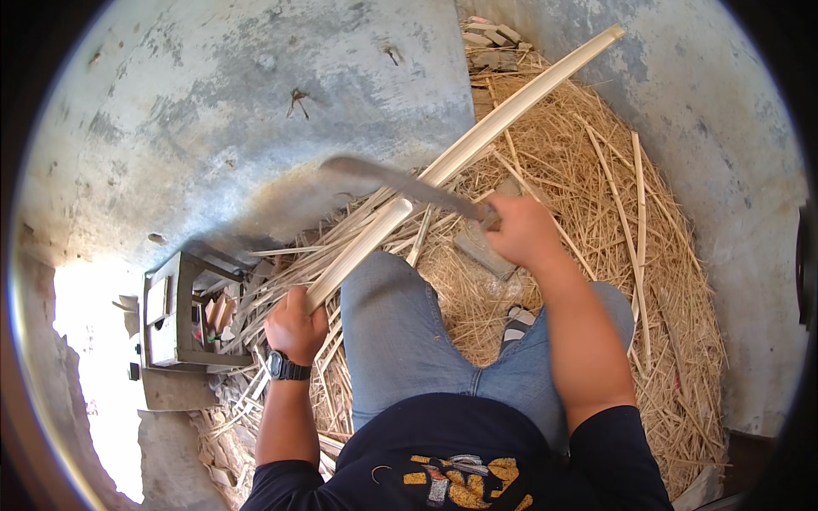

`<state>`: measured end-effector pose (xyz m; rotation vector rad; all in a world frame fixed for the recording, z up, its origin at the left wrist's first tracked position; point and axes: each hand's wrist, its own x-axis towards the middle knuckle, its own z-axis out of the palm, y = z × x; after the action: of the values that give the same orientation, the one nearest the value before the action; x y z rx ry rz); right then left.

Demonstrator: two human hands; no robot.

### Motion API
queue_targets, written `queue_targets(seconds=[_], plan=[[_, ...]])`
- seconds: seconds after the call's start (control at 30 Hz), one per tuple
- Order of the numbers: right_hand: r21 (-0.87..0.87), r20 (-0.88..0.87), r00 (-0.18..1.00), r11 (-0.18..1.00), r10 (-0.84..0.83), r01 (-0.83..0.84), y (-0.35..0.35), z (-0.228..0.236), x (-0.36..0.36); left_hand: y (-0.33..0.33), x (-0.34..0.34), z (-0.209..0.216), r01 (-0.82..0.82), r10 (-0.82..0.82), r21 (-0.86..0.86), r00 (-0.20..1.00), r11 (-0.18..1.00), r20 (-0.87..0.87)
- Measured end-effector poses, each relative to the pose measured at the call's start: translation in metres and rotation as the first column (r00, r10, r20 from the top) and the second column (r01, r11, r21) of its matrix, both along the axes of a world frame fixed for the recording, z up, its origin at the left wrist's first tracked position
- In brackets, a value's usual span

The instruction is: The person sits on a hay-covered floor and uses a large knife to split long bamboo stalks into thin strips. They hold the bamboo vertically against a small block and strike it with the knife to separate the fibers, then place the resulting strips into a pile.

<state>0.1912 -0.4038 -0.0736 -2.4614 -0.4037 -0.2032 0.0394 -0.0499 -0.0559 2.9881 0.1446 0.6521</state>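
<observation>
My left hand (pixel 296 325) is closed round the lower end of a pale, trough-shaped split bamboo length (pixel 362 251). It slants up and away beside my left knee. Past the blade, a longer split bamboo section (pixel 528 100) carries on in the same line toward the far right; I cannot tell whether the two are joined. My right hand (pixel 524 230) grips the handle of a machete (pixel 388 177). Its long dark blade, slightly blurred, points left and crosses over the bamboo, with its broad tip above the left section. Whether the edge touches the bamboo is unclear.
Straw and thin bamboo strips (pixel 648 255) cover the floor. A grey block (pixel 484 251) lies between my feet and the heap. Split strips (pixel 294 247) pile at left, beside a wooden stool on its side (pixel 175 315). Grey plastered walls (pixel 230 94) close in; bricks (pixel 494 38) sit at the far corner.
</observation>
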Motion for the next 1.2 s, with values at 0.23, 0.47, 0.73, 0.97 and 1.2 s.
queue_targets(seconds=[0.23, 0.47, 0.73, 0.97, 1.2], plan=[[0.065, -0.007, 0.999, 0.997, -0.05, 0.051, -0.009, 0.002, 0.012, 0.017, -0.003, 0.0, 0.061, -0.061, 0.034, 0.998, 0.998, 0.017], [0.242, -0.098, 0.974, 0.945, -0.202, 0.22, -0.027, 0.003, 0.017, 0.03, -0.013, -0.001, 0.063, -0.08, -0.184, 0.993, 0.981, -0.089], [0.457, -0.237, 0.954, 0.846, -0.183, 0.276, -0.029, 0.01, 0.019, 0.05, -0.037, -0.008, -0.01, -0.029, -0.372, 0.995, 0.928, -0.098], [0.637, -0.235, 0.935, 0.684, -0.267, 0.355, -0.036, -0.006, 0.025, 0.11, -0.054, 0.024, 0.009, 0.105, -0.502, 0.975, 0.865, 0.198], [0.783, -0.279, 0.938, 0.517, -0.206, 0.347, -0.048, -0.011, 0.028, 0.164, -0.097, 0.079, 0.124, 0.434, -0.86, 0.822, 0.496, 0.369]])
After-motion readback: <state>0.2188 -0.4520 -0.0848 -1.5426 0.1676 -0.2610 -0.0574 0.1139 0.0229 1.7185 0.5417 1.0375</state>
